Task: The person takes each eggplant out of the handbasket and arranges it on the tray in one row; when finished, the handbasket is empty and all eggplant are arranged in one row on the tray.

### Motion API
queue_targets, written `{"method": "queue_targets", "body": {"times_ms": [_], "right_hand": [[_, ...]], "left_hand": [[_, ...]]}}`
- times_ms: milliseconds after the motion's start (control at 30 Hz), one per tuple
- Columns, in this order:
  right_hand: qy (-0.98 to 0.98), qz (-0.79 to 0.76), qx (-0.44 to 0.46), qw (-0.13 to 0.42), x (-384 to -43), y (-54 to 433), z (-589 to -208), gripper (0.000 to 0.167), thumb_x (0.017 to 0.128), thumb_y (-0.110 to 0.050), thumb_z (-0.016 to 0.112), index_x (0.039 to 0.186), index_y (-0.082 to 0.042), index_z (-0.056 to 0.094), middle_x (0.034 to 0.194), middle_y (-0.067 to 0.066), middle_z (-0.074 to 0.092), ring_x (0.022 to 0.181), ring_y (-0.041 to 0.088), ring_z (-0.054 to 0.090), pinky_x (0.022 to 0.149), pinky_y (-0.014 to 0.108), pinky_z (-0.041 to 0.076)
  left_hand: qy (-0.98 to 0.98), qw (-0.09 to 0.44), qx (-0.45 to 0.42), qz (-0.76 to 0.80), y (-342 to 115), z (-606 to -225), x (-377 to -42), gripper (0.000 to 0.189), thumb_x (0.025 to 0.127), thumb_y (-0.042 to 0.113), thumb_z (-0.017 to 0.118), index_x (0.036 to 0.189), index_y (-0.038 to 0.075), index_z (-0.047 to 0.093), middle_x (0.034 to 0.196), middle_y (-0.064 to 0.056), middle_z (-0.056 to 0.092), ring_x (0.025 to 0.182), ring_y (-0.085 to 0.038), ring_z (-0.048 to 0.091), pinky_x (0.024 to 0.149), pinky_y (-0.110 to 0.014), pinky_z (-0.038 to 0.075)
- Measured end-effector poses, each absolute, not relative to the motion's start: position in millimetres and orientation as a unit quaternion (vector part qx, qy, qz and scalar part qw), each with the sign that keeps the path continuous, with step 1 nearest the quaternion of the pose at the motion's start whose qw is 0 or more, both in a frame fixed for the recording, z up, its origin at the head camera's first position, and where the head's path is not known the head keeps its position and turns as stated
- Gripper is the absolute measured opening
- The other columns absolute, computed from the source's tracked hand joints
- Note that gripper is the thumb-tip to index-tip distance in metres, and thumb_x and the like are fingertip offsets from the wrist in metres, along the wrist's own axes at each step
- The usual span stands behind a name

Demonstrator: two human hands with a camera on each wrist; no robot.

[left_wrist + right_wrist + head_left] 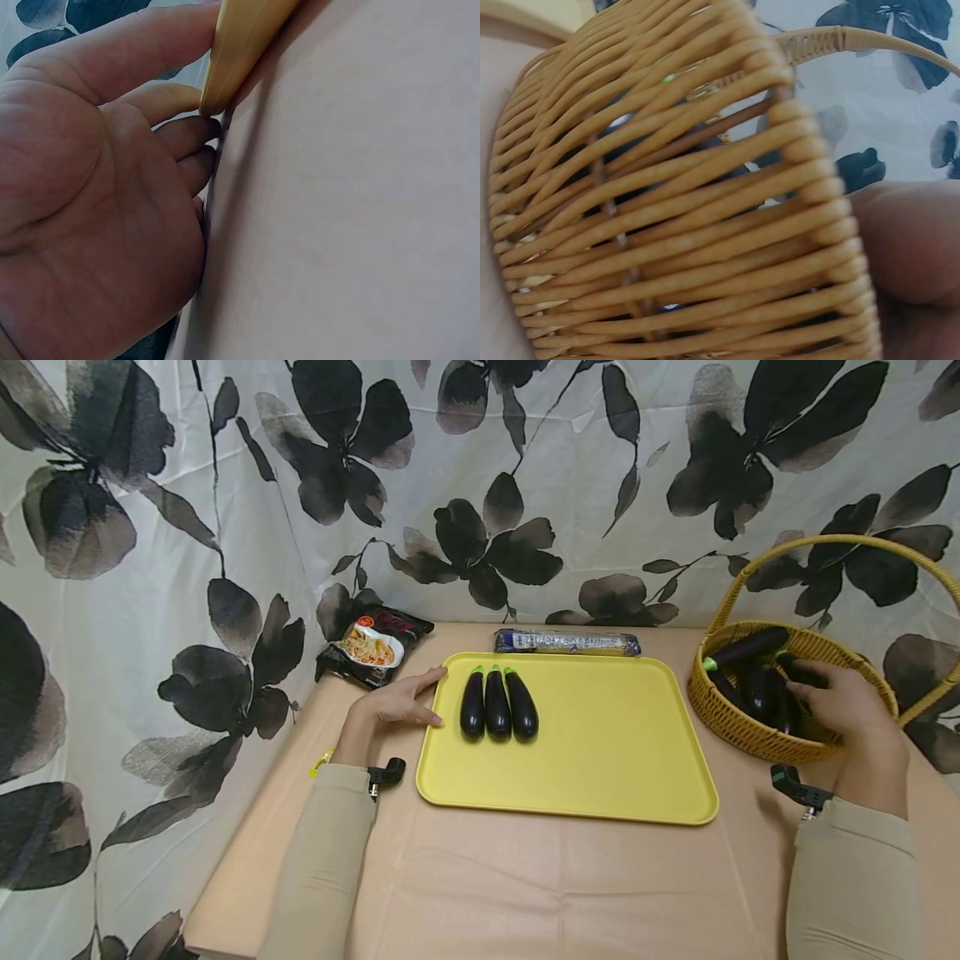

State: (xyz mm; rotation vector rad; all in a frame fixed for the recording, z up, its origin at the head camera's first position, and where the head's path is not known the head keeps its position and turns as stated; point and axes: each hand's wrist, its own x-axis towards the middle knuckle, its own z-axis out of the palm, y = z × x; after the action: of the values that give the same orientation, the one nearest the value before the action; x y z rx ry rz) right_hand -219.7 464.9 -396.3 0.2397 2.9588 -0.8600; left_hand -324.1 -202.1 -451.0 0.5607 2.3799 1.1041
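Note:
Three dark purple eggplants [497, 706] with green stem ends lie side by side on the left part of a yellow tray [615, 743]. At the tray's left rim is my left hand [397, 702], its thumb and index finger spread along the edge and touching it; the left wrist view shows the palm and the tray edge [244, 52]. My right hand [847, 702] reaches into a wicker basket [750, 739] and grips an eggplant [806, 672] between thumb and fingers. More eggplants [750, 646] lie in the basket. In the right wrist view the woven wall [682, 210] hides most of that hand.
A black noodle packet [372, 646] lies beyond the tray's left corner. Along the tray's far edge lies a long blue and gold package [566, 642]. The basket's tall arched handle [832, 539] rises at the right. A floral cloth [480, 485] hangs behind the table.

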Motion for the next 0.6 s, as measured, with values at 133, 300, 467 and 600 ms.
{"method": "queue_targets", "body": {"times_ms": [133, 300, 467, 600], "right_hand": [[0.953, -0.288, 0.098, -0.011, -219.2, 463.4, -394.0, 0.064, 0.111, -0.038, 0.041, 0.160, 0.003, 0.031, 0.149, 0.047, 0.032, 0.124, 0.061, 0.036, 0.087, 0.066, 0.043], [0.947, -0.291, 0.134, -0.018, -218.0, 459.0, -390.0, 0.069, 0.110, -0.045, 0.041, 0.164, -0.004, 0.024, 0.160, 0.043, 0.022, 0.140, 0.066, 0.026, 0.101, 0.077, 0.038], [0.931, -0.317, 0.173, -0.056, -216.6, 453.4, -384.3, 0.071, 0.108, -0.050, 0.040, 0.166, -0.013, 0.021, 0.167, 0.036, 0.016, 0.150, 0.063, 0.015, 0.111, 0.082, 0.024], [0.914, -0.347, 0.191, -0.093, -217.8, 448.5, -381.5, 0.071, 0.107, -0.053, 0.042, 0.166, -0.020, 0.022, 0.168, 0.030, 0.022, 0.150, 0.058, 0.027, 0.112, 0.076, 0.032]], "left_hand": [[0.864, 0.226, 0.203, 0.402, -202.3, -451.4, -324.2, 0.114, 0.078, 0.024, 0.092, 0.168, 0.016, 0.022, 0.176, -0.002, 0.011, 0.164, -0.023, 0.002, 0.133, -0.047, 0.004], [0.863, 0.227, 0.203, 0.402, -201.6, -450.9, -324.0, 0.114, 0.078, 0.023, 0.092, 0.168, 0.016, 0.022, 0.176, -0.002, 0.012, 0.164, -0.023, 0.003, 0.133, -0.047, 0.004], [0.863, 0.227, 0.201, 0.403, -201.4, -450.0, -323.4, 0.114, 0.078, 0.023, 0.092, 0.168, 0.016, 0.022, 0.176, -0.002, 0.011, 0.164, -0.024, 0.002, 0.133, -0.048, 0.004], [0.864, 0.227, 0.199, 0.403, -201.4, -450.8, -323.6, 0.114, 0.078, 0.023, 0.092, 0.168, 0.016, 0.022, 0.176, -0.002, 0.011, 0.164, -0.024, 0.002, 0.133, -0.048, 0.004]]}}
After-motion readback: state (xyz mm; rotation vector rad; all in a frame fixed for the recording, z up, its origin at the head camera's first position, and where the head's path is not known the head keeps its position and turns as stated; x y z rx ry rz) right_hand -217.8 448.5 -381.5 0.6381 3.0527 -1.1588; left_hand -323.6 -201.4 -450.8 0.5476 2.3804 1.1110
